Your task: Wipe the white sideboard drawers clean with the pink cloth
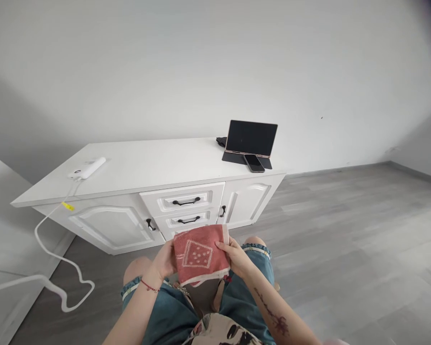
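A folded red towel [202, 254] with white edging and a pale square pattern is held up in front of my knees. My left hand [166, 258] grips its left side, most of the fingers hidden behind the cloth. At the right edge, my right hand [233, 255] pinches the towel with the thumb on top and the other fingers underneath. Below the towel are my legs in teal shorts [168, 316].
A white cabinet [158, 165] with dark handles stands before me against the wall. On it are a tablet [251, 138] on a stand, a phone [254, 163] and a white power strip [88, 168]. Its white cord [62, 258] hangs at the left. Grey floor [345, 239] extends right.
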### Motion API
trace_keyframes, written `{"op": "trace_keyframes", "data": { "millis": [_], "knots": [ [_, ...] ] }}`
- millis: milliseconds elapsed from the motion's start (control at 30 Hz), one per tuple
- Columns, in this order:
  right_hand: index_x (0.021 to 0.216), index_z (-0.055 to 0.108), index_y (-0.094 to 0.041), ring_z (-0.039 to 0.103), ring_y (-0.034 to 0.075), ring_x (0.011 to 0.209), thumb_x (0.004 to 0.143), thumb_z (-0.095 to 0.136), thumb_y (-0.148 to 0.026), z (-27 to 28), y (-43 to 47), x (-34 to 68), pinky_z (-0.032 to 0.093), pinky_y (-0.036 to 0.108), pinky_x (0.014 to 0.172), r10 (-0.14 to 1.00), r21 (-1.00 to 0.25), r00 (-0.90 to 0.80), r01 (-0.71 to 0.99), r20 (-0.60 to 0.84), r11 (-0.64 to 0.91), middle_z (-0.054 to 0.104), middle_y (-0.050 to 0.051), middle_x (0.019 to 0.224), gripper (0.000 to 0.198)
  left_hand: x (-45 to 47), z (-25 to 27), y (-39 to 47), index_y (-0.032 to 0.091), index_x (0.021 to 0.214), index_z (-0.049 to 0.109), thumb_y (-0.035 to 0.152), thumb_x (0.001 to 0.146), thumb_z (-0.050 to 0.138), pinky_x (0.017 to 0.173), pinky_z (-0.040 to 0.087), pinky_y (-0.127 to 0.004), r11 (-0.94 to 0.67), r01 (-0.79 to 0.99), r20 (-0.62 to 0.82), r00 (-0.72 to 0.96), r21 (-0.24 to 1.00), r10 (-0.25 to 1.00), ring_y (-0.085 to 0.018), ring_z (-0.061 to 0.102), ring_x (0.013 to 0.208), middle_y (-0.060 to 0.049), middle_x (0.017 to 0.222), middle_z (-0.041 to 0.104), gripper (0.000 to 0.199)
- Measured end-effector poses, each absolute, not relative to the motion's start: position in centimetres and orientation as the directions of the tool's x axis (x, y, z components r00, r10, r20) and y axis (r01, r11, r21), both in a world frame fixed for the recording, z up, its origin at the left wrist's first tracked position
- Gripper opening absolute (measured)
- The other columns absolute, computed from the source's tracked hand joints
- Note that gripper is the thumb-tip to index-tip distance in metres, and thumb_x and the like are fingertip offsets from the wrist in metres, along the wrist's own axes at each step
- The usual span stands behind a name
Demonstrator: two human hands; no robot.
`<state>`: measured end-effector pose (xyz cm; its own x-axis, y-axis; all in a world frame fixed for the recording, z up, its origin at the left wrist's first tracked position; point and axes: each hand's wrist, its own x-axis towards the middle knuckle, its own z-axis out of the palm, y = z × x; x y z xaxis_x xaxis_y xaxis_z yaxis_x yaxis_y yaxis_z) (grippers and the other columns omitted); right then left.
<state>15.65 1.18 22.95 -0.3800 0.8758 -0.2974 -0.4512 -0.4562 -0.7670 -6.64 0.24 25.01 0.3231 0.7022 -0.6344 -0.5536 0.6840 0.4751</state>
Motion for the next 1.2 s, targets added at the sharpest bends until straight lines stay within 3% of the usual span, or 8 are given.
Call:
{"op": "trace_keyframes", "data": {
  "millis": [133, 367, 467, 667, 867, 1000, 1067, 1200],
  "knots": [
    [0.098, 0.064, -0.021, 0.072, 0.023, 0.09, 0.063, 0.087, -0.041, 23.0, 1.9, 16.6, 0.057, 0.039, 0.087, 0.879, -0.758, -0.318, -0.452, -0.356, -0.471, 0.076, 0.003, 0.089, 0.047, -6.8, 24.9, -1.5, 0.016, 0.09, 0.072, 0.05, 0.073, 0.072, 0.088, 0.056, -0.044, 0.725, -0.507, -0.603, 0.417, 0.467, 0.68, -0.034, 0.071, 0.102, -0.013, 0.09, 0.078, 0.039],
    [0.119, 0.058, -0.024, 0.069, 0.02, 0.097, 0.056, 0.09, -0.025, 23.2, 2.1, 19.2, 0.055, 0.037, 0.089, 0.813, -0.854, -0.531, -0.284, -0.238, -0.435, 0.073, 0.001, 0.107, 0.071, -6.2, 26.3, -2.4, 0.019, 0.104, 0.072, 0.029, 0.058, 0.089, 0.094, 0.052, -0.042, 0.495, -0.322, -0.467, 0.165, 0.807, 0.869, -0.033, 0.069, 0.107, -0.013, 0.109, 0.076, 0.05],
    [0.103, 0.066, -0.022, 0.069, 0.02, 0.09, 0.058, 0.088, -0.032, 23.7, 2.4, 19.5, 0.053, 0.038, 0.089, 0.865, -0.867, -0.455, -0.322, -0.209, -0.379, 0.074, 0.001, 0.095, 0.051, -6.7, 27.5, -2.0, 0.023, 0.112, 0.072, 0.031, 0.065, 0.084, 0.099, 0.049, -0.044, 0.367, -0.189, -0.336, 0.179, 0.911, 0.925, -0.033, 0.064, 0.115, -0.011, 0.12, 0.073, 0.049],
    [0.054, 0.058, -0.02, 0.068, 0.025, 0.097, 0.057, 0.086, -0.047, 23.6, 2.8, 20.0, 0.051, 0.038, 0.086, 0.881, -0.873, -0.434, -0.337, -0.187, -0.351, 0.073, 0.008, 0.105, 0.039, -7.2, 29.8, -1.1, 0.023, 0.079, 0.078, 0.02, 0.076, 0.061, 0.078, 0.052, -0.037, 0.156, -0.028, -0.138, 0.333, 0.987, 0.933, -0.032, 0.064, 0.105, -0.011, 0.133, 0.064, 0.018],
    [0.1, 0.073, -0.025, 0.061, 0.024, 0.12, 0.072, 0.08, -0.043, 24.8, 3.8, 21.7, 0.04, 0.043, 0.108, 0.918, -0.946, -0.38, -0.242, -0.11, -0.213, 0.067, 0.009, 0.128, 0.034, -7.3, 31.3, -0.6, 0.022, 0.057, 0.068, 0.013, 0.071, 0.052, 0.085, 0.049, -0.037, 0.06, 0.05, -0.075, 0.429, 0.997, 0.9, -0.027, 0.063, 0.096, -0.01, 0.112, 0.071, 0.023],
    [0.132, 0.059, -0.025, 0.056, 0.025, 0.126, 0.064, 0.086, -0.035, 25.6, 3.1, 19.2, 0.039, 0.043, 0.109, 0.648, -0.968, -0.76, -0.124, -0.05, -0.219, 0.066, 0.008, 0.13, 0.074, -5.9, 32.3, 0.2, 0.023, 0.058, 0.069, 0.009, 0.067, 0.048, 0.086, 0.049, -0.038, 0.02, 0.185, -0.138, 0.654, 0.982, 0.744, -0.024, 0.064, 0.086, -0.008, 0.108, 0.072, 0.027],
    [0.121, 0.067, -0.02, 0.064, 0.022, 0.111, 0.062, 0.086, -0.036, 25.0, 2.3, 17.7, 0.045, 0.038, 0.101, 0.517, -0.971, -0.846, 0.003, -0.13, -0.239, 0.072, 0.005, 0.113, 0.064, -5.3, 32.1, 0.5, 0.023, 0.058, 0.069, 0.009, 0.068, 0.047, 0.086, 0.05, -0.038, -0.013, 0.193, -0.123, 0.675, 0.981, 0.728, -0.025, 0.064, 0.09, -0.008, 0.11, 0.071, 0.028],
    [0.103, 0.072, -0.016, 0.067, 0.013, 0.08, 0.064, 0.085, -0.042, 22.6, 0.4, 16.5, 0.05, 0.027, 0.084, 0.543, -0.864, -0.797, -0.055, -0.265, -0.501, 0.074, 0.001, 0.089, 0.048, -5.7, 29.8, 0.8, 0.022, 0.068, 0.074, 0.014, 0.076, 0.054, 0.09, 0.05, -0.036, 0.066, 0.151, -0.142, 0.578, 0.986, 0.803, -0.027, 0.064, 0.103, -0.009, 0.118, 0.068, 0.024]
  ]
}}
